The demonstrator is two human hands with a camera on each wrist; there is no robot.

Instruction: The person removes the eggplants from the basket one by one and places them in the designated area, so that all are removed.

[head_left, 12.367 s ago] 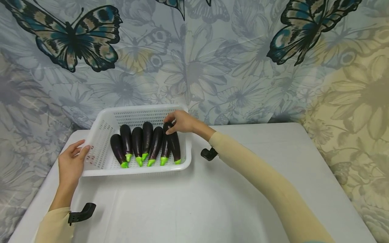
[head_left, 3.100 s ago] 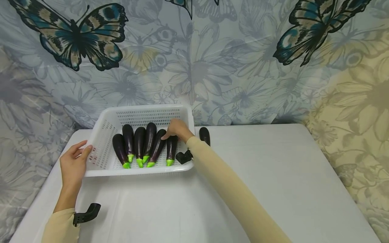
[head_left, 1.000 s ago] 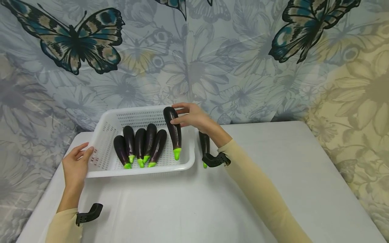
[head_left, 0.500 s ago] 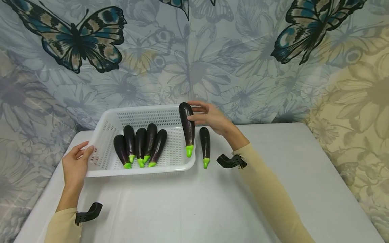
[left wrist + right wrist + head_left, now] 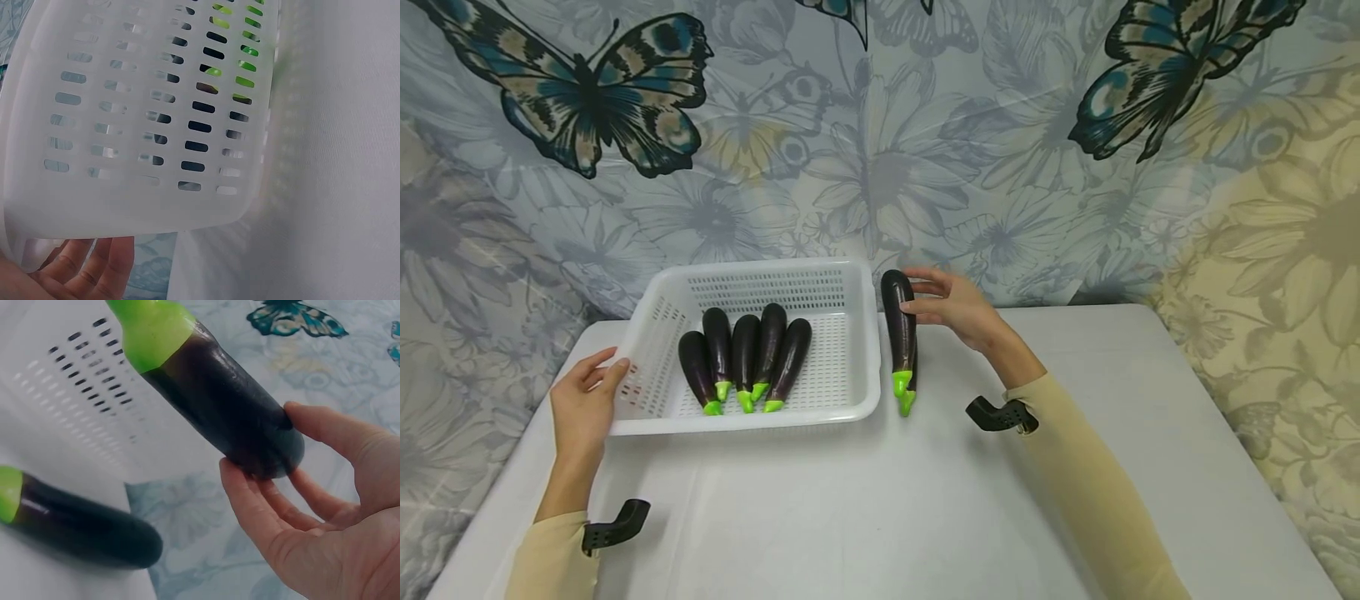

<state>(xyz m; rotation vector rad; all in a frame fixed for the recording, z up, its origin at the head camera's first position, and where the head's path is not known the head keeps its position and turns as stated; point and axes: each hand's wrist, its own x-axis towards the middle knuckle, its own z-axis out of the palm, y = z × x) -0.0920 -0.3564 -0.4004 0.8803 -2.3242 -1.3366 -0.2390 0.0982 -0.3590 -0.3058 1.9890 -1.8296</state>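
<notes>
My right hand (image 5: 958, 312) pinches an eggplant (image 5: 898, 321) near its rounded end, between thumb and fingers. Its green stem end points toward the front of the table. In the right wrist view the held eggplant (image 5: 219, 400) is raised above a second eggplant (image 5: 87, 522) that lies on the table beside the basket. Seen from the head, the held one covers most of the second eggplant (image 5: 907, 405). My left hand (image 5: 582, 408) grips the left end of the white plastic basket (image 5: 745, 425), with fingers (image 5: 87, 269) under its rim. Several eggplants (image 5: 745, 354) lie side by side inside.
A white cloth covers the table (image 5: 880, 508). Behind it hangs a flowered fabric backdrop (image 5: 895, 167) with large butterflies, close to the basket's back rim. Black camera mounts (image 5: 1000, 414) sit on both wrists.
One eggplant was earlier laid on the table right of the basket. Since then my right hand has lifted another out and carried it right over the rim. My left hand stays on the basket.
</notes>
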